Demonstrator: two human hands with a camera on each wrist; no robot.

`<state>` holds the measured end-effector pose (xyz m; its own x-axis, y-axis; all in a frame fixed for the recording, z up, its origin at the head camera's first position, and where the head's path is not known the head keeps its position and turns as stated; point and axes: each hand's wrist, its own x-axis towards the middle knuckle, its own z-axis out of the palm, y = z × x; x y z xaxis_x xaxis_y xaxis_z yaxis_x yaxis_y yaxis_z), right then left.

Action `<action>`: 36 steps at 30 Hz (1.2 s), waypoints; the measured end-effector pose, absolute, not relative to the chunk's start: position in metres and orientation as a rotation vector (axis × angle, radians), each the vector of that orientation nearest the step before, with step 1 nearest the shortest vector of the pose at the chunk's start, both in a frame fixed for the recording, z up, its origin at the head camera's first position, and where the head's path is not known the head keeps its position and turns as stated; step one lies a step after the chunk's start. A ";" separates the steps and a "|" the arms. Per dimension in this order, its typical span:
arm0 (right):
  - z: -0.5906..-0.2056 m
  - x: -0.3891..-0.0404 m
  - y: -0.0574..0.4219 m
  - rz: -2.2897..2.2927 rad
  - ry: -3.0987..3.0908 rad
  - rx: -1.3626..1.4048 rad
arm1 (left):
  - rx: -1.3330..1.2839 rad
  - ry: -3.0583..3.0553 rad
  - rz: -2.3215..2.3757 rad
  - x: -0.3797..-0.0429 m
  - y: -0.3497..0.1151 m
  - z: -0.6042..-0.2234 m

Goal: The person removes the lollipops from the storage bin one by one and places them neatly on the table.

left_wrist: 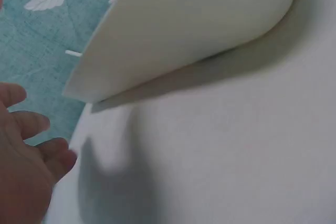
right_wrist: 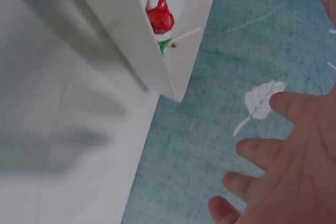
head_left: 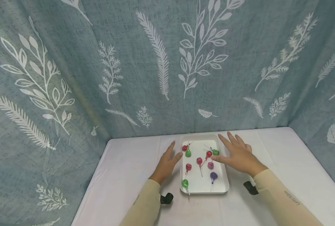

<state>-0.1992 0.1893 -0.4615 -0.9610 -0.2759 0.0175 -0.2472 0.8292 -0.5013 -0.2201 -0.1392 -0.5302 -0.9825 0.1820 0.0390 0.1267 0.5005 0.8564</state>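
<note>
A white rectangular tray (head_left: 194, 188) lies on the table with several wrapped lollipops in it. Among them are a purple lollipop (head_left: 213, 176) at the near right, a pink lollipop (head_left: 210, 165), a green lollipop (head_left: 185, 184) at the near left and a red lollipop (head_left: 188, 167). My left hand (head_left: 167, 164) is beside the tray's left wall, thumb near the rim, holding nothing. My right hand (head_left: 239, 153) is spread by the right wall, its thumb reaching over the rim near a green lollipop (head_left: 216, 152). In the right wrist view its fingers (right_wrist: 262, 153) are apart and bare.
A white cloth covers the table (head_left: 128, 163). Behind and at both sides hangs a blue-green curtain (head_left: 167, 62) with white leaf prints, close to the table's back edge. Small black wrist devices (head_left: 166, 198) sit below each hand.
</note>
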 end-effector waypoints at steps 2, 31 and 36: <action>-0.463 -0.198 0.186 -0.815 2.944 -0.440 | 0.254 2.600 1.623 -0.221 -0.136 -0.535; -0.479 -0.185 0.140 -1.403 2.694 -0.735 | 0.180 2.343 2.087 -0.208 -0.124 -0.579; -0.488 -0.183 0.133 -1.510 2.614 -0.768 | 0.185 2.346 2.101 -0.207 -0.125 -0.580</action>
<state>-0.1828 0.1326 -0.4882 -0.8780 -0.4268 0.2168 -0.4011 0.4088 -0.8197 -0.2069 -0.1248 -0.5802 -0.9931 0.0785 0.0874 0.0955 0.1063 0.9897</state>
